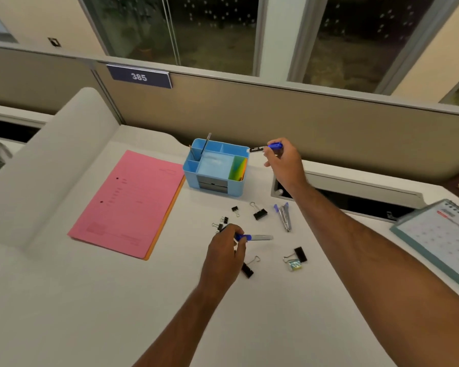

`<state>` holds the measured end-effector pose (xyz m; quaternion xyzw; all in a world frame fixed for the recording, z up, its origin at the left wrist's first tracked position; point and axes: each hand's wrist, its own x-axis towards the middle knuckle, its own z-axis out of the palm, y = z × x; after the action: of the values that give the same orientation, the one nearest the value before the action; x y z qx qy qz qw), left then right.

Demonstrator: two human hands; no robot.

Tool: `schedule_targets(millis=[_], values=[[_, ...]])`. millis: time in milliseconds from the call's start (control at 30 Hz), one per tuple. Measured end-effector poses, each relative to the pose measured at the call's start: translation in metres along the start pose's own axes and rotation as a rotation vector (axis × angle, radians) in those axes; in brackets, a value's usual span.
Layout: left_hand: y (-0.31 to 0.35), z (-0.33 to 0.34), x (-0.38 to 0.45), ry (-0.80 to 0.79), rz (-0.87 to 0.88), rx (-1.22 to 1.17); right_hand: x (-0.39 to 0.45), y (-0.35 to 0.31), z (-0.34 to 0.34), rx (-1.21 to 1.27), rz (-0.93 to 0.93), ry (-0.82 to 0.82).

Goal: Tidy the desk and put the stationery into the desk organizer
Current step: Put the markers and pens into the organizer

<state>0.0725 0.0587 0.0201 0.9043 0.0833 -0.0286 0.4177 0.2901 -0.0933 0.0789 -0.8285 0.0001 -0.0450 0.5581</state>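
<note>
The counter point(249, 327) looks smooth and matt white. The desk organizer point(214, 168) is light blue plastic with a faint sheen. The pink folder point(129, 202) is matt card or paper. The binder clips point(260, 213) seem black-painted metal with shiny wire handles.

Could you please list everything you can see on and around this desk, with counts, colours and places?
desk organizer: one, light blue, back centre of desk
sticky notes: one multicoloured stack, organizer's right compartment
pink folder: one, over an orange one, left of organizer
binder clips: about six, black, scattered in front of organizer
staple remover: one, blue and silver, right of clips
calendar: one, spiral-bound, right edge
marker: one, blue-capped, right hand
blue pen: one, left hand
</note>
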Motion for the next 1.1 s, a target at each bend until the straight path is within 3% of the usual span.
schedule_targets(millis=[333, 733, 1100], values=[[-0.022, -0.035, 0.01, 0.066, -0.015, -0.039, 0.036, 0.026, 0.054, -0.197, 0.046, 0.014], [0.017, -0.11, 0.092, 0.317, 0.248, -0.004, 0.03, 0.027, 0.042, -0.078, 0.168, 0.055], [0.07, -0.124, 0.191, 0.447, 0.556, 0.39, -0.031, 0.081, -0.008, 0.052, 0.231, 0.096]])
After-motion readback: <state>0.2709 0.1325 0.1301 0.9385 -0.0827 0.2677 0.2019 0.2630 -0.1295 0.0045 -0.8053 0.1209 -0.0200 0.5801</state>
